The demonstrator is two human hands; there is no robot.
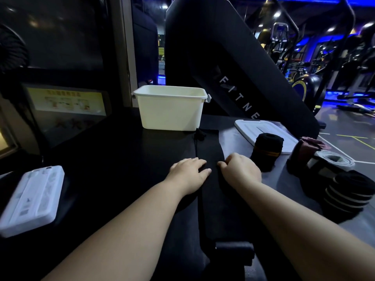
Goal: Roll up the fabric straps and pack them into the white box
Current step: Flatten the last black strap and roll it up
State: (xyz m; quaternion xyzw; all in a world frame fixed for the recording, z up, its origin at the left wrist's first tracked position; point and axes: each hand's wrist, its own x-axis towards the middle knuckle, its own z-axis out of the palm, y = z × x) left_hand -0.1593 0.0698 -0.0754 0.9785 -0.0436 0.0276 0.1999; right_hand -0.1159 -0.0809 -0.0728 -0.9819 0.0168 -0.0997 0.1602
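A long black fabric strap (211, 147) lies flat on the dark table, running from the white box (170, 110) toward me. My left hand (188, 171) rests on the strap's left edge, fingers mostly straight. My right hand (239, 169) has curled fingers pinching the strap's right edge. To the right of my hands stands a rolled black strap with orange stripes (266, 149). Further right lie a white-and-dark rolled strap (328, 161), a maroon one (312, 144) and a black roll with pale stripes (349, 193).
The box's white lid (253, 126) lies flat behind the rolls. A white flat device (32, 199) sits at the table's left edge. A big black fitness machine (233, 67) rises behind the box. A framed poster (67, 102) leans at left.
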